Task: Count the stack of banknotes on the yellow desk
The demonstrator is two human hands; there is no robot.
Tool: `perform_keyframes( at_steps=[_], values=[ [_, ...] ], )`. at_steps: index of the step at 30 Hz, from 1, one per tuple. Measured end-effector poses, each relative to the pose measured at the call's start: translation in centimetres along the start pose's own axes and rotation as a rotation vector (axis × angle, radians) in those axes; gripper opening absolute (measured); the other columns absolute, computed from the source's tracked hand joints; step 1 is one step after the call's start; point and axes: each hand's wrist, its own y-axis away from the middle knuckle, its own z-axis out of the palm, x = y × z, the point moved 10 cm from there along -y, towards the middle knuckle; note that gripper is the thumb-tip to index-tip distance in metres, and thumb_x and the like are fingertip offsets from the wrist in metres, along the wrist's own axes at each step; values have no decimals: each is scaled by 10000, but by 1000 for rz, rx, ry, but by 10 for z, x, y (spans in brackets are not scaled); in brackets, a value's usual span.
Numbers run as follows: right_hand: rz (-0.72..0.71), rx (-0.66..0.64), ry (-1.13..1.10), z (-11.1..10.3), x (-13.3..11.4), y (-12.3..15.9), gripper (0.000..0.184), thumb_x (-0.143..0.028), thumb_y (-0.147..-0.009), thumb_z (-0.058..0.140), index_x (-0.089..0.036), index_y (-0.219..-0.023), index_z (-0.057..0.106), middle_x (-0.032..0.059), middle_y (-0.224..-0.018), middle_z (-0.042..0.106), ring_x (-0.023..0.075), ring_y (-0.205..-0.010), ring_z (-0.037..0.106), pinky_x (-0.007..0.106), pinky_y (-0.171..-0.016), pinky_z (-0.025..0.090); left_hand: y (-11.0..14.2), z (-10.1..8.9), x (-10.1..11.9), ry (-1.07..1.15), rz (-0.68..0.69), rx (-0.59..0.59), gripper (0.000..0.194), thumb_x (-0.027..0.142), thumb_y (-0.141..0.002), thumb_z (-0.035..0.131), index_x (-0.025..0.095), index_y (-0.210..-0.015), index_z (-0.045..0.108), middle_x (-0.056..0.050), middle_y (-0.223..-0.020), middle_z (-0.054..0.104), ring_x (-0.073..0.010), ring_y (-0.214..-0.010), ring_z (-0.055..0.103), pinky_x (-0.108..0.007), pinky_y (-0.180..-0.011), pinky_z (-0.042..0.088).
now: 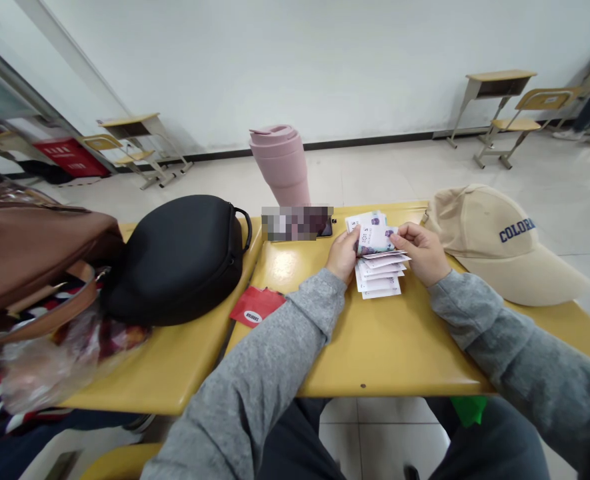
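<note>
My left hand (343,255) and my right hand (423,251) together hold a fanned bundle of white and purple banknotes (377,263) just above the yellow desk (375,347). The left thumb rests on the top note, which stands partly raised. My right fingers pinch the notes' right edge. Both arms wear grey sleeves.
A beige cap (505,240) lies right of the hands. A pink tumbler (282,163) and a phone (297,223) stand behind them. A red packet (255,307), a black hard case (177,257) and a brown bag (29,257) sit to the left. Desks and chairs (512,113) line the wall.
</note>
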Motion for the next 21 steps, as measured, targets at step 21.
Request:
perform_keyframes(
  at_steps=[21],
  values=[
    [-37, -7, -7, -1, -4, 6, 232, -380, -677, 716, -191, -717, 586, -13, -650, 574, 120, -596, 515, 259, -565, 421, -1, 0, -3, -20, 4, -12, 242, 341, -716, 679, 131, -828, 636, -66, -780, 706, -201, -851, 662, -347, -851, 473]
  ],
)
